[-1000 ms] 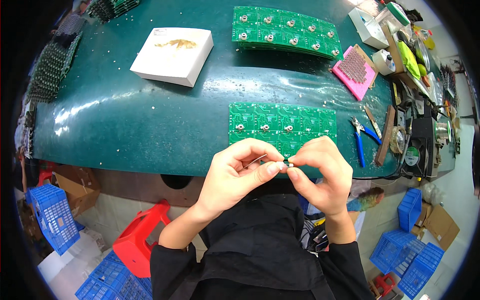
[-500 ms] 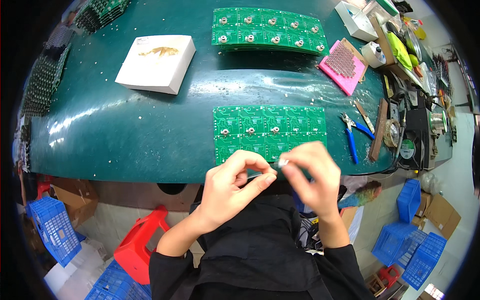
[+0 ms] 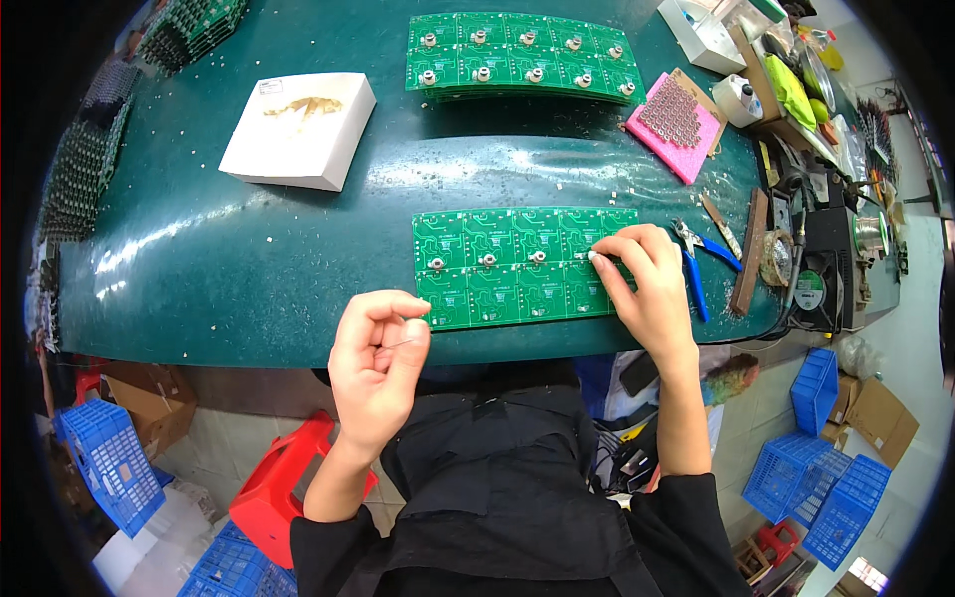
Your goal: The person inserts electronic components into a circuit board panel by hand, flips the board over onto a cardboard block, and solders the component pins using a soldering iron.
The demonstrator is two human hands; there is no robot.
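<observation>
A green circuit board panel [image 3: 484, 298] lies near the table's front edge, with three round metal parts [image 3: 487, 260] standing in a row across its middle. To the right of them, my right hand [image 3: 652, 289] reaches over the panel, thumb and forefinger pinched on a small pale metallic part [image 3: 594, 256] at the board's surface. The fingertips partly hide that part. My left hand [image 3: 373, 363] is at the panel's lower left corner, its fingers curled and thumb pressed in; what they hold, if anything, is too small to make out.
Farther back lies a stack of populated green boards [image 3: 522, 60]. A white box [image 3: 298, 129] sits to its left. On the right are a pink foam pad [image 3: 686, 164] bearing metal parts, blue-handled cutters [image 3: 693, 284], a brown bar [image 3: 750, 261] and a solder spool [image 3: 870, 235].
My hands have moved apart from close together at the panel's front edge. The right went up and right onto the board with the small part; the left went left to the corner.
</observation>
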